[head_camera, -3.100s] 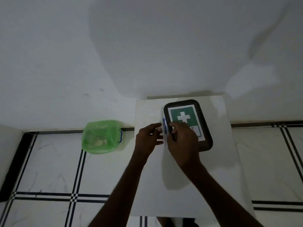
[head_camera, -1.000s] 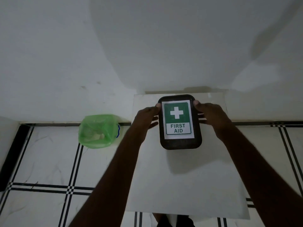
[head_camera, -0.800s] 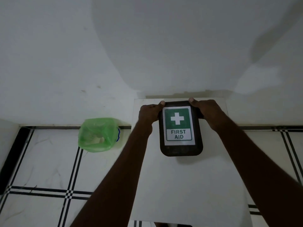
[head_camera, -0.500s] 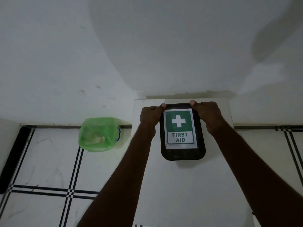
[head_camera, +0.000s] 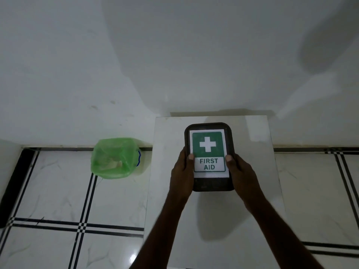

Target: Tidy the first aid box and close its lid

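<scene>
Head view: the first aid box (head_camera: 209, 156) lies shut on the white table (head_camera: 213, 220), task nearly done.
The left hand (head_camera: 181, 176) and right hand (head_camera: 240, 176) each keep a closed grip on 1 side; only letting go seems left.

I see the first aid box (head_camera: 209, 156) on the table (head_camera: 213, 220), toward its far edge by the wall (head_camera: 174, 55) | my left hand (head_camera: 182, 173) on its left side, right hand (head_camera: 241, 174) on its right | bin (head_camera: 114, 158) on the floor (head_camera: 58, 191) left of the table, against the wall
</scene>
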Demonstrator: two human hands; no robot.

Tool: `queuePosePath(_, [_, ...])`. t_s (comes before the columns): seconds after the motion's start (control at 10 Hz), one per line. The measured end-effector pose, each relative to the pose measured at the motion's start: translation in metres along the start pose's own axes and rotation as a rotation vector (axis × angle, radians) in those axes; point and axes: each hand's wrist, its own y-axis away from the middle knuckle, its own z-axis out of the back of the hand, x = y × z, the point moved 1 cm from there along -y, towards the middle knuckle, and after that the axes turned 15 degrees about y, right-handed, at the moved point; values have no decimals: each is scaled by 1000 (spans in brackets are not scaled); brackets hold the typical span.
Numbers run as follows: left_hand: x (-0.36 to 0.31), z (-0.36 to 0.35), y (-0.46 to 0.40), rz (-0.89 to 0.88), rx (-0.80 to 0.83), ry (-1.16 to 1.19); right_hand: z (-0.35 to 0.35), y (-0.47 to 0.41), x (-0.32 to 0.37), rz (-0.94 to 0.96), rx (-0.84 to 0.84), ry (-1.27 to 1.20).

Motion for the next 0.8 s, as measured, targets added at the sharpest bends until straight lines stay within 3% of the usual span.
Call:
queuePosePath(0.3, [3,-14,-24,-80,-39,-33,-2,-18,6,-20,-45,-182])
queuePosePath(0.5, [-9,-20,-29,-22,-27,-46,13,-31,8,-63,-10,-206])
queuePosePath(0.6, [-21,-14,-18,-46,-60,-44,22,-23,10,-45,12,-158])
queuePosePath(0.7, [-50,-5,3,-141,-114,-119,43,-5,28,-1,-82,27])
queuePosePath(0.8, [-82,9,34,-285,-133,-201,69,35,59,159,-170,163])
